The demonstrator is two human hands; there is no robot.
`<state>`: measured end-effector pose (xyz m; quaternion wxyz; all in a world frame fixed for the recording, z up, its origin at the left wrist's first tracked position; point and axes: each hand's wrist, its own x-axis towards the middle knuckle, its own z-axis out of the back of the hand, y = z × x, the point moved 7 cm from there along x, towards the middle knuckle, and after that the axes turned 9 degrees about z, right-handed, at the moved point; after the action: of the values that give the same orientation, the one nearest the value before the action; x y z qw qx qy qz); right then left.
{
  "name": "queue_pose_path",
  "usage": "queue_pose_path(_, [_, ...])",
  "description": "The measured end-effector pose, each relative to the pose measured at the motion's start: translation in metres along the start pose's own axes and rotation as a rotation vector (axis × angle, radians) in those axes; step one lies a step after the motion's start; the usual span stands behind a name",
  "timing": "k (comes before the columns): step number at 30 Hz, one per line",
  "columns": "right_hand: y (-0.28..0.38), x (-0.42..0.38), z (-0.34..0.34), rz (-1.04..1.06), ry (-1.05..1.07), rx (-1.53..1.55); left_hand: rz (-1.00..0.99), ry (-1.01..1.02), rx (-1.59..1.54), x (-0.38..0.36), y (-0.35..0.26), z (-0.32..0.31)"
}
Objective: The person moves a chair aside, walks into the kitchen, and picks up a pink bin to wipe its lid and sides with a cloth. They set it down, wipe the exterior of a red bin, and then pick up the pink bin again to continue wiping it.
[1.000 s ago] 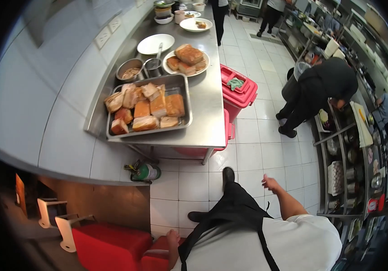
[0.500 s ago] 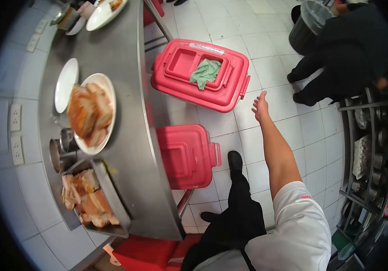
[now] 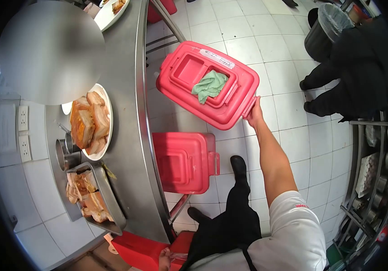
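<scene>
At the right end of a red lidded bin [image 3: 234, 118], my right hand [image 3: 255, 113] has its fingers wrapped round the end handle. A crumpled green cloth [image 3: 210, 86] lies in a recess of that bin's lid. Low in the view, my left hand [image 3: 164, 259] is beside the pale handle of another red bin [image 3: 139, 250]; its fingers are too small and partly hidden to read. A further red bin [image 3: 198, 169] sits partly under the steel table [image 3: 128, 113], between the other two.
On the table are a white plate [image 3: 108, 106] of meat slabs, a metal tray [image 3: 112, 201] with meat pieces and metal cups [image 3: 67, 158]. Another person in black [image 3: 361, 58] is at upper right by a lined trash bin [image 3: 316, 43]. A shelf rack [image 3: 361, 158] stands right.
My right hand, formerly open beside the bin, now grips its handle. The green-cloth bin is tilted more and shifted slightly right. My left hand has come into view. A blurred round patch covers the upper left.
</scene>
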<state>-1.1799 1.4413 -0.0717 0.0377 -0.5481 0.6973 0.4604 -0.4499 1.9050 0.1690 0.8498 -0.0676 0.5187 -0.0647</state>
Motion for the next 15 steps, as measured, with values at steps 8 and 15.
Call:
queue_pose_path(8, [-0.088,-0.127,0.074,-0.016,-0.075,0.095,0.015,0.070,-0.154,0.023,0.047,-0.018])
queue_pose_path(15, [-0.117,-0.242,0.119,0.164,-0.118,0.149,0.098,0.205,-0.407,0.090,0.214,0.002])
